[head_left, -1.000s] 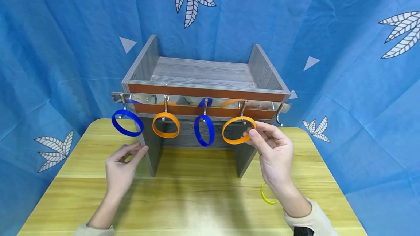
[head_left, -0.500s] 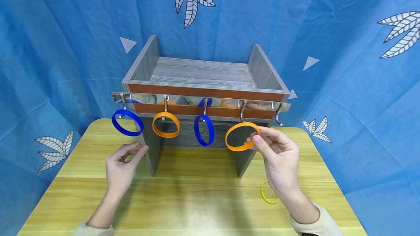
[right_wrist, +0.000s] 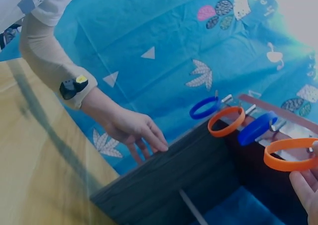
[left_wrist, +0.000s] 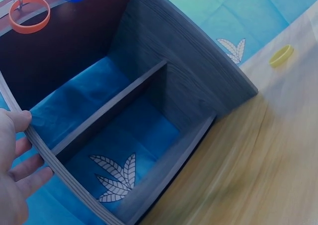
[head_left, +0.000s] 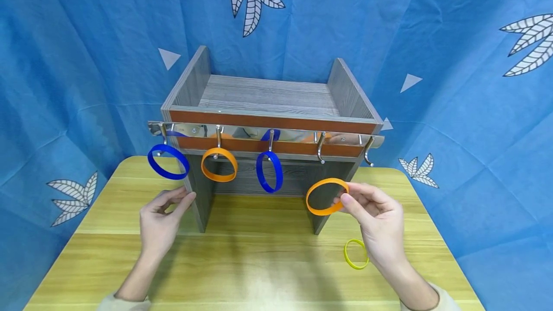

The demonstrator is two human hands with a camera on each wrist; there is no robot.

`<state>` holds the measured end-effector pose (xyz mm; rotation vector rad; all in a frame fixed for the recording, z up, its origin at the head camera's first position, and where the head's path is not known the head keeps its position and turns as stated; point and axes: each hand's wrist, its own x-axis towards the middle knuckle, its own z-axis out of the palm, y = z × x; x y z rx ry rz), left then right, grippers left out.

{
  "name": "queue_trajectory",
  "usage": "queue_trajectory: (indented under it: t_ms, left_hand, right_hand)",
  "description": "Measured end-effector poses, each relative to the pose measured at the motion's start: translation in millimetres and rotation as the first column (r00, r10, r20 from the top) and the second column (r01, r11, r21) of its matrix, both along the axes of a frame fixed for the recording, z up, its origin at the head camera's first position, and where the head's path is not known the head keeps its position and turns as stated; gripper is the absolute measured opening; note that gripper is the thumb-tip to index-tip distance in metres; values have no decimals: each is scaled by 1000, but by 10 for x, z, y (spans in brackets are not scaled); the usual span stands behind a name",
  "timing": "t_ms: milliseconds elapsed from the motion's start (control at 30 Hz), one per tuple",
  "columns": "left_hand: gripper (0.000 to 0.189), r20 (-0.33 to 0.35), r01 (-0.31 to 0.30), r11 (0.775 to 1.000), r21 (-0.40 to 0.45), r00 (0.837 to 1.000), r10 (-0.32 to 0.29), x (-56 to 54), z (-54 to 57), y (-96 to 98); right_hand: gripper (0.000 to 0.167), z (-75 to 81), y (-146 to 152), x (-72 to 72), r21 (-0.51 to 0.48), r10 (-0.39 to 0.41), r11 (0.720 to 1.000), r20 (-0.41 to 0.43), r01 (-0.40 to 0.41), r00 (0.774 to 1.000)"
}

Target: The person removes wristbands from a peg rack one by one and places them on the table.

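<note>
My right hand [head_left: 382, 227] pinches an orange silicone wristband [head_left: 320, 212] between thumb and fingers at its right side. The band is apart from the metal hooks, below the bare fourth hook [head_left: 320, 148]. My left hand [head_left: 160, 222] grips the front edge of the grey wooden shelf's left side panel [head_left: 196, 208]; in the left wrist view its fingers [left_wrist: 32, 168] lie on that edge. From the rail's first three hooks hang a blue wristband [head_left: 170, 175], an orange wristband [head_left: 219, 178] and a second blue wristband [head_left: 260, 172].
A yellow wristband [head_left: 355, 266] lies on the wooden table [head_left: 259, 272] at the right, near my right wrist. The shiny hook rail [head_left: 294, 134] runs along the shelf's [head_left: 268, 92] front, with a bare hook [head_left: 367, 151] at its right end. Blue patterned cloth [head_left: 276, 28] surrounds the table.
The orange wristband has come off the fourth hook. My right hand has carried it down and to the right. My left hand keeps its place on the shelf panel.
</note>
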<state>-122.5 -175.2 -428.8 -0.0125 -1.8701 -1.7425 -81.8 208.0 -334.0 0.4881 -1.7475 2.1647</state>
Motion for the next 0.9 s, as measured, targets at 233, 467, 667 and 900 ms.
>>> queue_trajectory:
  t_ms: [233,467,667,900]
  left_hand:
    - [15,2,-3,1000,-4,1000,3,5,8,9]
    - [15,1,-5,1000,-14,1000,5,9,5,12]
    - [15,5,-4,1000,-15,1000,4,13,5,13]
    - [16,12,-4,1000,-2,1000,4,1,-11,-1]
  right_hand:
    - [31,-82,147,30,-4,-24,1000,73,24,997]
    - [25,-226,234,55,-61,-18,998,44,21,999]
    - [22,-360,284,93,-35,-60,997,141,66,988]
    - [24,-530,346,125,25,-92,996,323,89,942]
